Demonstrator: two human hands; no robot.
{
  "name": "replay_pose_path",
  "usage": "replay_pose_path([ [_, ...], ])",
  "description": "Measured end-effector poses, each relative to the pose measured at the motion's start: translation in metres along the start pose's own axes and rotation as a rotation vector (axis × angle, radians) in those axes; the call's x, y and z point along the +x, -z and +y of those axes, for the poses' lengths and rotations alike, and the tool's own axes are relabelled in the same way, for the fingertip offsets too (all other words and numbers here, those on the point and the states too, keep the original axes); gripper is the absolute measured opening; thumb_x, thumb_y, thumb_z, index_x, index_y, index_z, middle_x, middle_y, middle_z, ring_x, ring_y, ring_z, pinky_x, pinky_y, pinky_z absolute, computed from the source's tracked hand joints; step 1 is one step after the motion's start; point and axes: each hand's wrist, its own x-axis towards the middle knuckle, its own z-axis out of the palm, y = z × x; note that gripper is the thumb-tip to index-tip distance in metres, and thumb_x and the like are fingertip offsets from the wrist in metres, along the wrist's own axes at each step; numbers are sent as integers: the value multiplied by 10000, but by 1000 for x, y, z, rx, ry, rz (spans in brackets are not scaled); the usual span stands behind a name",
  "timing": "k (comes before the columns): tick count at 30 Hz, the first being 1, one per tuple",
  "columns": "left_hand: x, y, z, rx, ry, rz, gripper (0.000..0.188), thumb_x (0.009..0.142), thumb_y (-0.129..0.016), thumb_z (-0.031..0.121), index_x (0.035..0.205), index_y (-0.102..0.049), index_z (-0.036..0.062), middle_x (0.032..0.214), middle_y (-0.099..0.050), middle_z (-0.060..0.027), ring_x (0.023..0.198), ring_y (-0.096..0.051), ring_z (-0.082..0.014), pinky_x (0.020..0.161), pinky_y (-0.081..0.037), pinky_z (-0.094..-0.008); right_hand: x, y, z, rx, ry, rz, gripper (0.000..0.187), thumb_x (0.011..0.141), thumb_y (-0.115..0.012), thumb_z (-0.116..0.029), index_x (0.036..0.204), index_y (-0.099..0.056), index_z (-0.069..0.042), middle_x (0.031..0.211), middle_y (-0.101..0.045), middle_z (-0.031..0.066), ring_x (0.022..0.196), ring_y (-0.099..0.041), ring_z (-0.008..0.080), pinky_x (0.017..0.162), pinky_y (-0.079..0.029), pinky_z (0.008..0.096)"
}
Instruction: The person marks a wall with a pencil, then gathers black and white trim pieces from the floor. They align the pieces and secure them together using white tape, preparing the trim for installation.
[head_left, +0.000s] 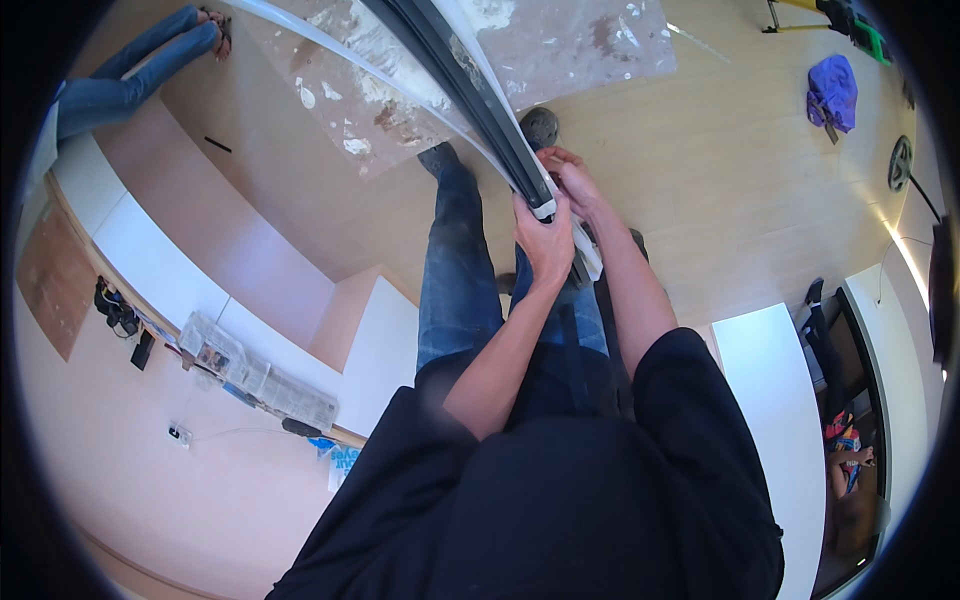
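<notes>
Two hands (546, 244) (578, 186) at dark rail (483, 108), grip part-hidden, top cropped

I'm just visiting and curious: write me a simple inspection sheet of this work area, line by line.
Surface: pale floor, with a brownish sheet on it bearing white residue.
Things in hand: a long black grooved profile, a pale curved strip running beside it.
Clutter: a purple bag on the floor; newspaper on a ledge.
Hands: left hand grips the profile's near end; right hand is at its side, exact grip unclear.
Cables: a thin pale cord by a small wall fitting.
Surroundings: another person's jeans-clad legs, upper left; a white cabinet top, right.
</notes>
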Motion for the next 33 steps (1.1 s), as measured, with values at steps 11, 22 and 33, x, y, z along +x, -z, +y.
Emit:
replay_pose_path([
  [11,3,-11,-22,-245,-9,-33,363,937,-677,218,1145,-528,-40,794,-678,-122,637,-677,-211,602,-516,-368,-6,13,-24,67,100,-34,214,992,-644,-233,1165,-617,-110,914,-705,64,816,-686,158,650,-514,276],
  [22,1,-1,-13,-205,62,-76,167,954,-581,57,1076,-584,-57,739,-648,-73,583,-626,-132,522,-488,-279,-31,35,-31,240,203,95,282,950,-681,-123,1220,-621,-65,945,-666,46,894,-672,154,771,-558,289],
  [33,1,0,-16,-109,13,-49,134,954,-582,83,943,-628,-43,698,-651,-68,547,-586,-120,513,-457,-295,-65,51,-65,-468,374,126,346,777,-880,-158,1029,-665,-58,892,-661,24,766,-618,98,659,-505,226],
])
